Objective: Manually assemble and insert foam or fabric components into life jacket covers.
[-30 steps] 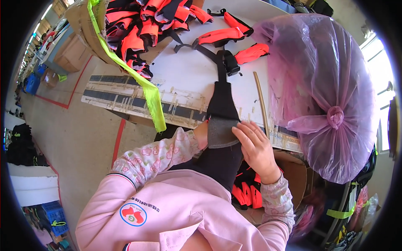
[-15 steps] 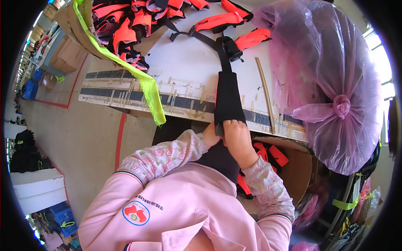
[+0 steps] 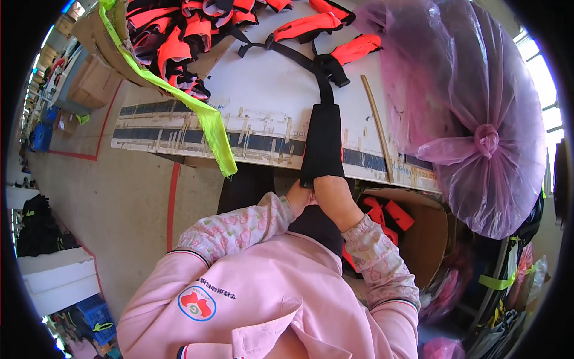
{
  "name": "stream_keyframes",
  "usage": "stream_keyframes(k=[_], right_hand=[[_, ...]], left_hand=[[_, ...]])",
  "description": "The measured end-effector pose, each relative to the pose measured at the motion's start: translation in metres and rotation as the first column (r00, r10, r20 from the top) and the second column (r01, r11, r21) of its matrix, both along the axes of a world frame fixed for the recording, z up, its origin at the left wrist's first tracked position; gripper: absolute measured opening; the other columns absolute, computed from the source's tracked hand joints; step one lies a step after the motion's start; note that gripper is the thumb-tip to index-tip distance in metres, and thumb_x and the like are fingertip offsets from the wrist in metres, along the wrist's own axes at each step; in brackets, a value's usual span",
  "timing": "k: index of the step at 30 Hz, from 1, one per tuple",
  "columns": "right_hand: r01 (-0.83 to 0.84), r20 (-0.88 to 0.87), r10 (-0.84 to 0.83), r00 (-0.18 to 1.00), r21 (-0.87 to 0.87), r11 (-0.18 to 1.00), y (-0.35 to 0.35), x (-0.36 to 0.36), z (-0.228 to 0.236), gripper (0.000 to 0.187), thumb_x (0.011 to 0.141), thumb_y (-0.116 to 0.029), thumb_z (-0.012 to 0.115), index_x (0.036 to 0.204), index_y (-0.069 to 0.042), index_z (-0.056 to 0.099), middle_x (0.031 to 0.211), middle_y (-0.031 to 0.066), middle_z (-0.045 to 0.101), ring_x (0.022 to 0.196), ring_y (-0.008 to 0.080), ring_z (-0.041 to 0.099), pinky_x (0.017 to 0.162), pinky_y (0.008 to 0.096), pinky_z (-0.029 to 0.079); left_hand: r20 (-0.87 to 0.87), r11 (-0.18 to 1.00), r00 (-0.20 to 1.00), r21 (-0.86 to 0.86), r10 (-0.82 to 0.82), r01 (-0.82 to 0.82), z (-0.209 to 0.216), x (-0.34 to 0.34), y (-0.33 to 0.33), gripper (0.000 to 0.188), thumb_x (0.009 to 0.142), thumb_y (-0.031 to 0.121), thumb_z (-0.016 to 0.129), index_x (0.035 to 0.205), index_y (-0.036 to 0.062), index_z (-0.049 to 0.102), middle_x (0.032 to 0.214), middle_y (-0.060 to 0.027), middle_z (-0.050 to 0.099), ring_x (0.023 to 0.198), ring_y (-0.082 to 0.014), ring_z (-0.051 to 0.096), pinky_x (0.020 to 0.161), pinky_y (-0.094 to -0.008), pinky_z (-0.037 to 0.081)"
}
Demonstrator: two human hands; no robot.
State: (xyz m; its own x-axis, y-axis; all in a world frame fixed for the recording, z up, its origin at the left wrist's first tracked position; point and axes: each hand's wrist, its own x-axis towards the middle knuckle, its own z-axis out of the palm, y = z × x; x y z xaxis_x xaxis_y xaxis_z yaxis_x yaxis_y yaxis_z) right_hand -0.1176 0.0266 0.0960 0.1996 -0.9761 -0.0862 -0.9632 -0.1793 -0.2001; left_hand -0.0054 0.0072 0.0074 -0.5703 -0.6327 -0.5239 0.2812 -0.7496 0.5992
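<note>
A black fabric waist pouch (image 3: 323,140) with a thin orange edge hangs over the near edge of the table, and its strap (image 3: 326,90) runs up the tabletop to a black buckle (image 3: 339,76). My left hand (image 3: 299,197) is closed on the pouch's lower left corner. Against the lower end of the same pouch, my right hand (image 3: 332,190) grips with its back turned up; its fingers are tucked out of sight at the pouch's edge. Beyond, two orange waist pouches (image 3: 357,48) (image 3: 308,27) lie on the table.
An open carton (image 3: 89,30) of orange and black pouches (image 3: 174,54) stands far left, with a neon yellow strip (image 3: 206,113) hanging from it. A wooden stick (image 3: 376,128) lies beside a tied pink plastic bag (image 3: 487,140). Below the table, another carton (image 3: 427,245) holds orange pieces.
My right hand's fingers have gone from lying over the pouch's lower edge to being hidden at it. The pouch has swung slightly left and straightened.
</note>
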Motion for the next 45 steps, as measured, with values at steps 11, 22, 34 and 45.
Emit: stream_keyframes(k=[11,22,34,45], right_hand=[[0.122,0.174,-0.142,0.975,0.123,0.985,-0.008,0.000,-0.041,0.010,0.071,-0.012,0.058,0.074,-0.006,0.066,0.066,0.0098,0.063,0.065,0.0277,0.064,0.060,0.0398,0.051],[0.103,0.157,-0.080,0.984,-0.144,0.984,-0.046,0.001,-0.016,0.016,0.074,-0.014,0.057,0.086,-0.003,0.062,0.076,0.0150,0.064,0.077,0.0327,0.062,0.073,0.0440,0.048],[0.139,0.143,-0.155,0.977,0.117,0.983,0.014,0.020,0.009,0.022,0.075,-0.015,0.056,0.092,-0.001,0.059,0.082,0.0203,0.063,0.082,0.0360,0.061,0.079,0.0449,0.045],[0.276,0.198,-0.289,0.937,0.093,0.957,-0.006,0.020,-0.039,0.017,0.078,-0.016,0.051,0.082,-0.008,0.065,0.074,0.0170,0.064,0.066,0.0344,0.064,0.056,0.0459,0.051]], left_hand=[[0.241,0.857,0.928,-0.371,-0.284,0.358,-0.011,-0.001,-0.008,0.010,0.087,0.007,0.048,0.092,0.0088,0.057,0.063,-0.0013,0.056,0.049,-0.0104,0.052,0.043,-0.0239,0.037],[0.418,0.772,0.906,-0.556,-0.062,0.309,-0.002,-0.015,-0.010,0.012,0.090,0.013,0.042,0.083,0.0071,0.050,0.053,-0.0033,0.050,0.043,-0.0135,0.049,0.042,-0.0283,0.038],[0.115,0.261,0.992,-0.960,0.054,0.097,0.010,0.004,-0.010,0.021,0.085,0.025,0.053,0.088,0.0050,0.058,0.075,-0.0149,0.061,0.064,-0.0273,0.060,0.053,-0.0373,0.048],[0.473,0.329,0.879,-0.841,0.058,0.430,-0.037,0.018,-0.023,0.012,0.083,0.019,0.058,0.086,0.0074,0.058,0.054,-0.0027,0.053,0.040,-0.0119,0.047,0.034,-0.0288,0.031]])
